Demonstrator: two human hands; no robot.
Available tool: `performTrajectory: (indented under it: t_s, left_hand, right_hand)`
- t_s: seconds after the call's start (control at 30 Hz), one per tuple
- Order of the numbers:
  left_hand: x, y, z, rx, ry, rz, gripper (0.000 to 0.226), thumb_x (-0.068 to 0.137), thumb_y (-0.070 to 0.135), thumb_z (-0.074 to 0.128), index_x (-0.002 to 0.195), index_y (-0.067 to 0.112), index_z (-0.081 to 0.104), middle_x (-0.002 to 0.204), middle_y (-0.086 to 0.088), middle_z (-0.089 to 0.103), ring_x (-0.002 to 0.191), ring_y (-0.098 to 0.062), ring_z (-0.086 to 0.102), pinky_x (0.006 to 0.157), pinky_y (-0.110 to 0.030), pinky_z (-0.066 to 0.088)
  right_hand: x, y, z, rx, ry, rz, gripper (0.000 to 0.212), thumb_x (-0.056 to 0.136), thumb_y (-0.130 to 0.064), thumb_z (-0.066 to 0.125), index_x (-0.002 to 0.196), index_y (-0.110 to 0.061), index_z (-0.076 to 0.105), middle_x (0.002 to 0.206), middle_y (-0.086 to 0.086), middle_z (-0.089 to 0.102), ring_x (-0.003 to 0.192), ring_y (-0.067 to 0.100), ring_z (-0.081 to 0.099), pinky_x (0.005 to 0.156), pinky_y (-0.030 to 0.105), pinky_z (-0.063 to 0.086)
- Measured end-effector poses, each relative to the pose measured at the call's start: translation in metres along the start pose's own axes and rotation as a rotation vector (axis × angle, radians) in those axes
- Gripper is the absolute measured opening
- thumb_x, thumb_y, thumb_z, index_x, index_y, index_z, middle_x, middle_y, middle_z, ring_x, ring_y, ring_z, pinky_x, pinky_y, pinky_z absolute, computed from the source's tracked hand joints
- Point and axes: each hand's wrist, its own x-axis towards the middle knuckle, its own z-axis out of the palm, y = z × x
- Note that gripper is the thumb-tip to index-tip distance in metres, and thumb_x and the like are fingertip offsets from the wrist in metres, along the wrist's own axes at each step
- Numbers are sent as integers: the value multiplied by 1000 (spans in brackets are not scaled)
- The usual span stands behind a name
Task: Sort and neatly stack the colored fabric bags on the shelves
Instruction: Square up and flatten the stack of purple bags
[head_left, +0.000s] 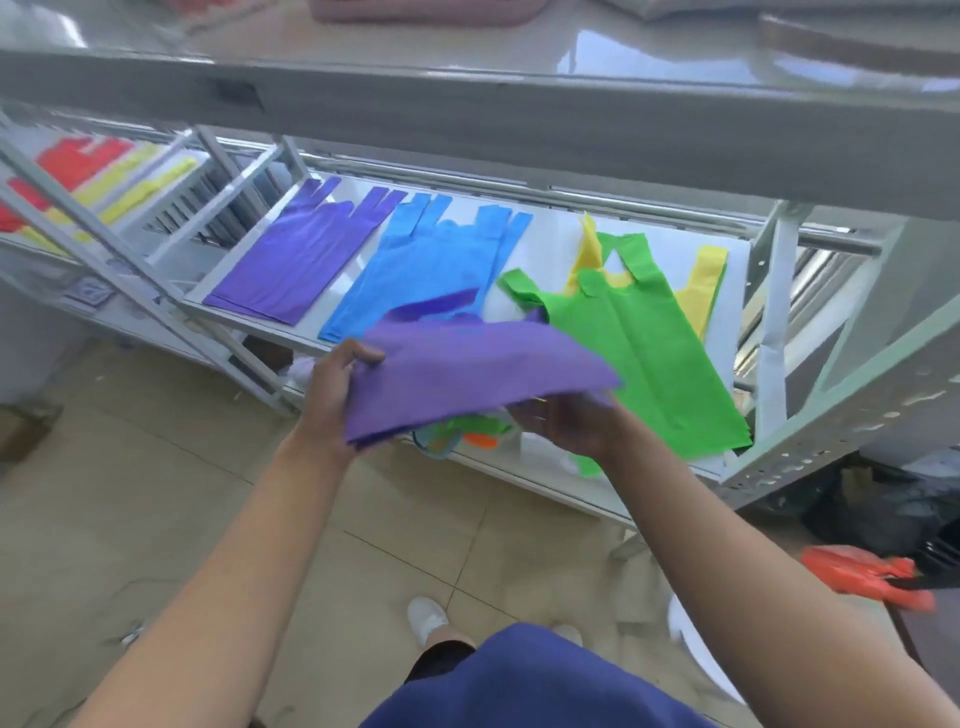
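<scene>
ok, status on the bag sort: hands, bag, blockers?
Left hand grips purple bag edge; right hand under it, grip blurred. Bag airborne over shelf front. Purple stack far left, past blue stack.

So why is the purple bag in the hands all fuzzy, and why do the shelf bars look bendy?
In the head view, the purple bag and right hand are smeared by motion blur; the wide-angle lens bows the shelf beam; bright glare shines on the top shelf.

left hand (337, 387) pinches purple bag (478, 369) | right hand (569, 423) palm-up beneath
</scene>
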Motion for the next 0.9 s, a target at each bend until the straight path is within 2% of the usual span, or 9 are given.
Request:
performTrajectory:
  t_s: [0.07,0.1,0.17,0.27,0.4,0.57,0.7,0.8,0.9]
  left_hand:
    - [-19,2,-37,20,38,42,66,68,15,61,132,7,64,117,-13,68,92,-28,71,78,-33,59]
    - [-30,4,-52,-2,39,35,57,69,15,58,126,10,66,112,-12,70,86,-26,73,74,-31,59]
    - [-50,7,-78,-31,30,-20,43,74,16,49,108,10,76,98,-11,76,77,-25,74,69,-30,60]
    - [-68,12,-112,-25,59,-32,38,65,19,58,93,6,81,84,-13,77,69,-28,74,63,-28,59]
    - [-72,32,-160,-40,77,0,35,71,18,53,87,8,83,82,-12,76,68,-27,73,63,-26,57]
    - [-51,79,-223,-21,102,45,33,92,26,62,114,7,78,99,-12,77,84,-25,73,80,-34,53]
    - [-20,130,-256,-11,40,101,26,98,18,57,97,11,82,90,-11,78,77,-23,75,69,-28,60]
    - [6,167,-268,-67,-6,192,35,90,16,62,121,5,73,106,-13,76,91,-27,74,81,-35,61]
    - [47,181,-279,-7,-2,197,47,88,13,67,133,0,65,112,-16,74,93,-30,73,81,-38,61]
  right_hand:
    - [13,-3,22,-57,60,11,29,105,-22,51,127,-5,60,80,-5,79,73,9,75,69,23,60]
    - [17,-3,31,-47,51,14,26,105,-21,47,117,-6,64,76,-2,77,68,10,74,64,23,58]
    - [24,-4,49,14,-12,52,30,103,-30,45,102,-10,66,75,4,74,62,17,70,57,24,55]
    - [45,7,78,-140,-22,104,40,99,-51,57,105,-14,71,83,4,73,62,16,67,56,28,52]
    - [69,24,129,-362,-81,-35,20,96,-12,69,115,-6,73,101,8,79,79,15,75,65,26,61]
    - [96,16,191,-312,-108,-163,28,93,-4,68,119,-10,74,113,14,76,89,21,75,77,32,62]
    - [119,3,247,-265,29,-308,29,93,1,62,114,-16,73,97,6,77,78,16,74,68,28,60]
    - [142,-8,283,-266,164,-485,27,94,-6,62,113,-23,72,98,3,75,79,16,71,68,28,59]
    - [177,-8,305,-381,305,-486,18,97,-21,67,114,-20,72,93,-1,78,76,15,73,68,28,62]
